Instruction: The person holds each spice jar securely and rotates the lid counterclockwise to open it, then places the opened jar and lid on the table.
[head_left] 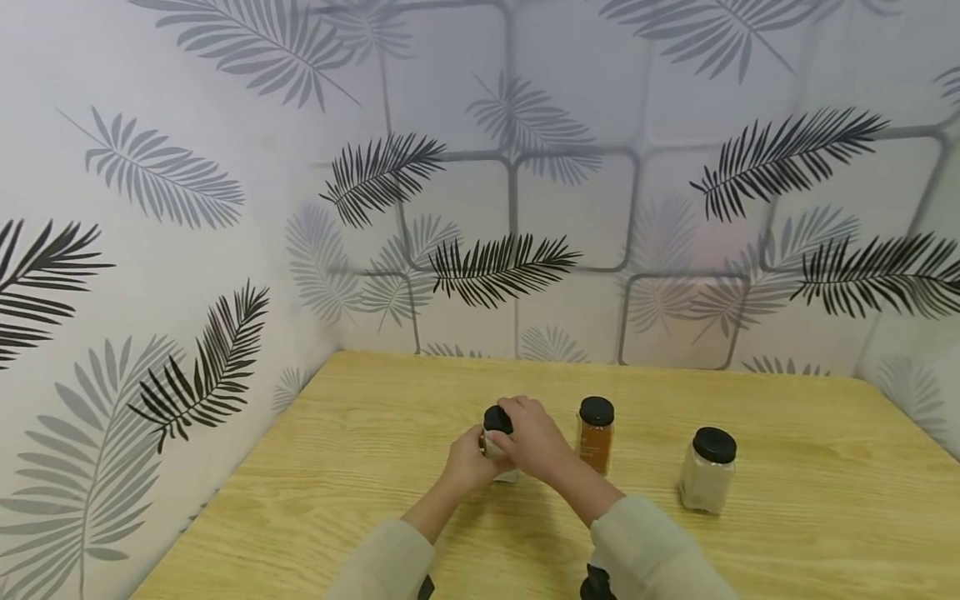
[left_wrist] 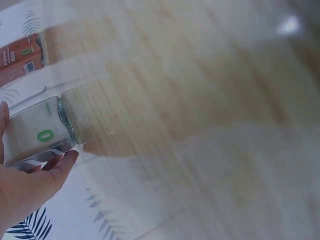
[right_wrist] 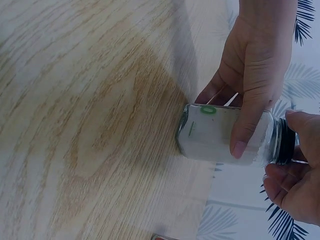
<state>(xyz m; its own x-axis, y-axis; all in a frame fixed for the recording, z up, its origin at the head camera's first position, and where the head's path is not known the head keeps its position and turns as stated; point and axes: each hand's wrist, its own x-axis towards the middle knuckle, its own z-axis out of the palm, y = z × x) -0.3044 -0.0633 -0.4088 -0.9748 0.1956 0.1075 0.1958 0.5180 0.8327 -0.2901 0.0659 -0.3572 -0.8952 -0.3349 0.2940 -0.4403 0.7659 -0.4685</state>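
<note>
Your left grip hugs the jar, right grip pinches its lid; sloppy swing could clip the orange jar at 3 o'clock.

Held jar mostly hidden by left hand and right hand in head view; orange jar partly behind right forearm — its print too small. Left wrist view: desk blurred, both jars cut by left edge. Right wrist view: reddish sliver cropped at bottom — unidentifiable.
</note>
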